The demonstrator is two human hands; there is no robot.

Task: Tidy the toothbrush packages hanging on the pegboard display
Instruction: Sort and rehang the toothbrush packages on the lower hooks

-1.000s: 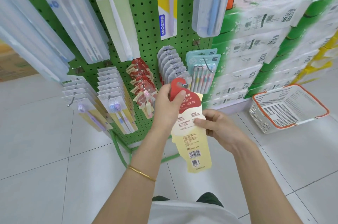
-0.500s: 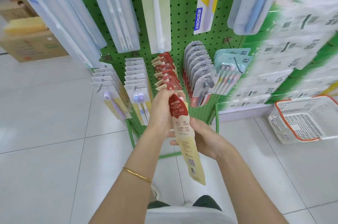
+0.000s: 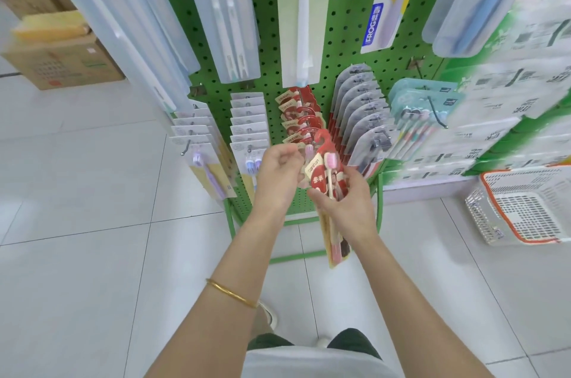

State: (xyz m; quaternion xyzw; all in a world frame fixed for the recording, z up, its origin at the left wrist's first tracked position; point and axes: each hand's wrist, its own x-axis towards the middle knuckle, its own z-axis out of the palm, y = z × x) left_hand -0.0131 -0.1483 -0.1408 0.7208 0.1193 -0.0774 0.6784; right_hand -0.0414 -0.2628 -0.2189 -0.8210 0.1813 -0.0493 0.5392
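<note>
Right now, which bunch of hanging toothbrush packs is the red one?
The red stack on the middle lower hook, between the white-carded stack and the grey stack. Only its cards are red and cream.

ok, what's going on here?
A person stands at a green pegboard of toothbrush packs, holding one red pack in both hands. The right hand grips its middle and the left hand pinches its upper edge. The pack's hanger end is up at the front of the red row; whether it is on the hook cannot be seen. A basket sits on the floor to the right.
</note>
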